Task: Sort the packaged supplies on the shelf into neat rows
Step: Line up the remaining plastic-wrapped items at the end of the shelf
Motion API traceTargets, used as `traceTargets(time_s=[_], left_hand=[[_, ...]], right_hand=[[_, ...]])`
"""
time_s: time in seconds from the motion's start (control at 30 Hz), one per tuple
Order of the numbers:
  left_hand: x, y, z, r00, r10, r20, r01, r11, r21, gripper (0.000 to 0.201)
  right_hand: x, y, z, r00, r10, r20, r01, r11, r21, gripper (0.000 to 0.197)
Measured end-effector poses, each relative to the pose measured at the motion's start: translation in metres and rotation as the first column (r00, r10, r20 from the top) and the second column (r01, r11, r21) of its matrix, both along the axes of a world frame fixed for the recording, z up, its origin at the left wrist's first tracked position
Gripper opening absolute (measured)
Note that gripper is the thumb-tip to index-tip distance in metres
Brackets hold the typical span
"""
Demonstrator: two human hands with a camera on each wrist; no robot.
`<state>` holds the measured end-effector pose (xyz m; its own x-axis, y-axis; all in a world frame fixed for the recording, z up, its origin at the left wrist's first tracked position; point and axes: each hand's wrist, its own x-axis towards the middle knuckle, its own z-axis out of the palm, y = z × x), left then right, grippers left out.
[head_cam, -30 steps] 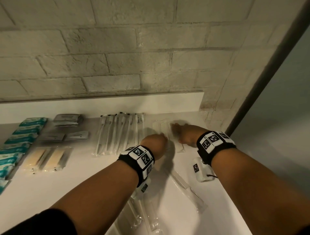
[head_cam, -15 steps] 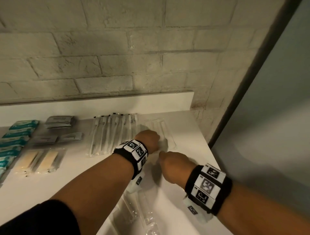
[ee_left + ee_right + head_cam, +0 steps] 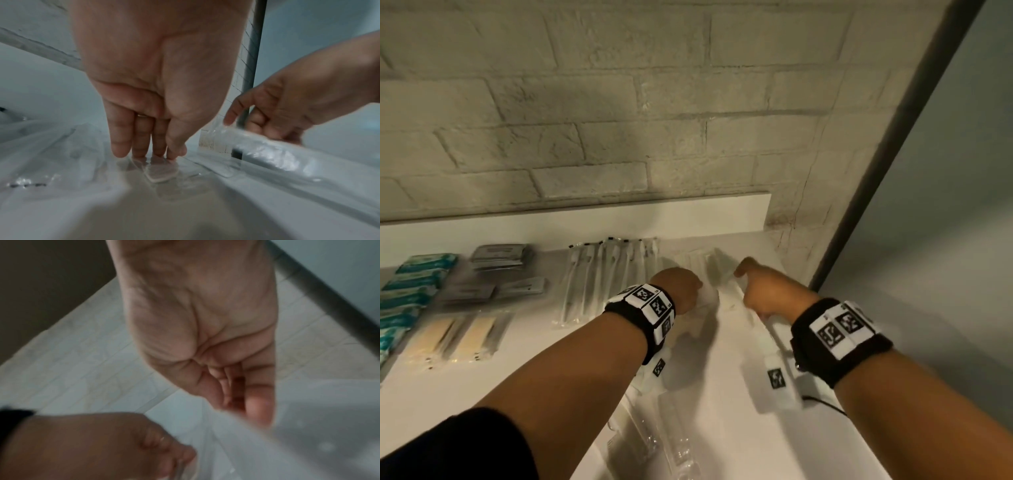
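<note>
Right hand [image 3: 292, 104], fingers curled, holds a clear sleeve [image 3: 273, 155], long axis 5-to-11 o'clock. At its 9 o'clock, left hand [image 3: 681, 286], fingers straight, pins the laid packets [image 3: 698, 262] at the shelf's [image 3: 722, 359] 12 o'clock.

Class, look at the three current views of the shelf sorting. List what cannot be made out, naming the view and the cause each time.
- Head view: the left hand fingertips, hidden behind its own knuckles.
- Head view: print on the grey packets, too small.
- Right wrist view: what the right hand grips, lost to motion blur.
- Left wrist view: contents of the clear packet the right hand holds, blurred by glare.
- Head view: teal packets, cut off by the left edge.
</note>
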<state>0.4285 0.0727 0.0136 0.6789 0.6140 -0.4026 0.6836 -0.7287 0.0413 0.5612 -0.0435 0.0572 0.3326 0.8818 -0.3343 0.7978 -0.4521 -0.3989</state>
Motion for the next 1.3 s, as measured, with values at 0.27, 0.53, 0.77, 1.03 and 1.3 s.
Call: traceTargets(time_s=[0.27,0.53,0.77,1.03,1.3], left_hand=[[0.003,0.006,-0.007,1.000,0.019,0.000,-0.019,0.999,-0.042,0.050],[0.004,-0.003,-0.005,0.995,-0.053,0.083,0.038,0.984,0.177,0.041],[0.033,-0.020,-0.012,0.985,-0.132,0.110,0.105,0.970,0.218,0.043],[0.032,-0.014,-0.012,0.987,-0.027,0.157,0.008,0.993,0.119,0.055],[-0.011,-0.009,-0.001,0.994,0.038,-0.105,-0.024,0.991,0.129,0.057]], right_hand=[[0.038,-0.006,-0.027,0.954,0.246,0.174,-0.221,0.964,-0.148,0.066],[0.043,0.019,-0.028,0.922,0.289,0.257,-0.239,0.949,-0.208,0.065],[0.041,0.035,-0.033,0.915,0.282,0.288,-0.219,0.948,-0.233,0.068],[0.042,0.033,-0.029,0.912,0.293,0.285,-0.240,0.948,-0.207,0.062],[0.009,0.034,-0.023,0.836,0.470,0.283,-0.447,0.883,-0.145,0.055]])
